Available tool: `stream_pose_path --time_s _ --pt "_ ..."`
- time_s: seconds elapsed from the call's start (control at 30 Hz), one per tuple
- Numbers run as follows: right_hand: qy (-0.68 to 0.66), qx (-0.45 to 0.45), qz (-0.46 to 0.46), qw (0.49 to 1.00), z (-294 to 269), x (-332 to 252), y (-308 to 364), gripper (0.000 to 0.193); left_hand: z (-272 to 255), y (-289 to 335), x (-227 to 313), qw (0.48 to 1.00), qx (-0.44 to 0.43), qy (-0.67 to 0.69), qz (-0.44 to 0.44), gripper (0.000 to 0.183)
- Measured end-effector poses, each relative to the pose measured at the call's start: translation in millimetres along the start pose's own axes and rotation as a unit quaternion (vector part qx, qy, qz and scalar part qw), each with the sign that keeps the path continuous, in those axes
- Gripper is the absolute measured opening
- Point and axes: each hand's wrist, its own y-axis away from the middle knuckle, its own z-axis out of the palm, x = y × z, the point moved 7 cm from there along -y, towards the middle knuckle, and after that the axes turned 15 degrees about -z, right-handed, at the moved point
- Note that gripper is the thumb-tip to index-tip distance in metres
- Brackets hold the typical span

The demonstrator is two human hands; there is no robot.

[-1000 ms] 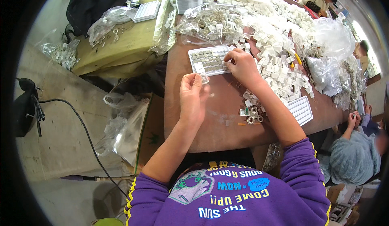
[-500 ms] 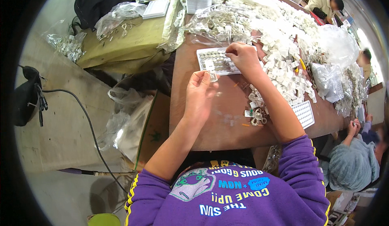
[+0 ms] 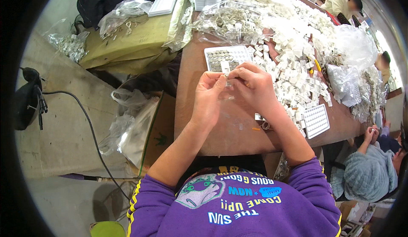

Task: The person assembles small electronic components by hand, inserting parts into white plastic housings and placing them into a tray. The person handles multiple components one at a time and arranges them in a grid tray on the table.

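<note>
Just in front of the tray, my left hand [image 3: 207,99] pinches a small white-and-clear plastic case [image 3: 225,67] between thumb and fingers. My right hand [image 3: 256,87] meets it there, its fingertips pressed together against the lower end of the case. Whatever those right fingertips hold is too small to tell. Behind both hands lies a white tray [image 3: 243,51] with rows of round pockets. Silver discs like button cells [image 3: 219,55] fill many of them, and my hands partly cover its near edge.
Loose small white plastic cases [image 3: 293,77] heap over the table's right and far side. A second white pocketed tray [image 3: 316,121] lies right, with yellow-handled pliers [image 3: 317,65] beyond. A clear bag [image 3: 231,22] of small parts sits behind. A co-worker in grey-blue [image 3: 369,173] sits at right.
My right hand has come back from the tray toward me and down to the small case in my left hand. The left hand has stayed nearly in place.
</note>
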Motion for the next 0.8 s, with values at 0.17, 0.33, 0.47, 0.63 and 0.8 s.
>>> stream_pose_path --time_s 0.17,0.33,0.47,0.63,0.8 --pt "-0.047 -0.028 -0.005 0.998 -5.5 2.7 0.3 0.007 1.6 -0.2 0.0 1.0 0.001 -0.017 -0.009 0.011" --pt "-0.053 0.037 0.016 0.998 -13.0 5.1 0.7 0.011 3.2 -1.4 -2.2 0.999 -0.006 -0.031 -0.036 0.013" --pt "-0.061 0.017 0.051 0.997 -10.6 11.5 4.2 0.009 4.1 -2.1 -5.3 0.998 -0.016 -0.021 -0.053 0.014" --pt "0.017 -0.003 -0.055 0.998 -1.5 0.3 7.3 0.026 -1.4 -2.7 -10.4 0.996 -0.013 0.036 -0.077 0.016" --pt "0.042 0.02 -0.139 0.989 7.8 -6.8 10.1 0.035 -9.7 -5.3 -6.9 0.992 0.004 0.107 -0.063 0.017"
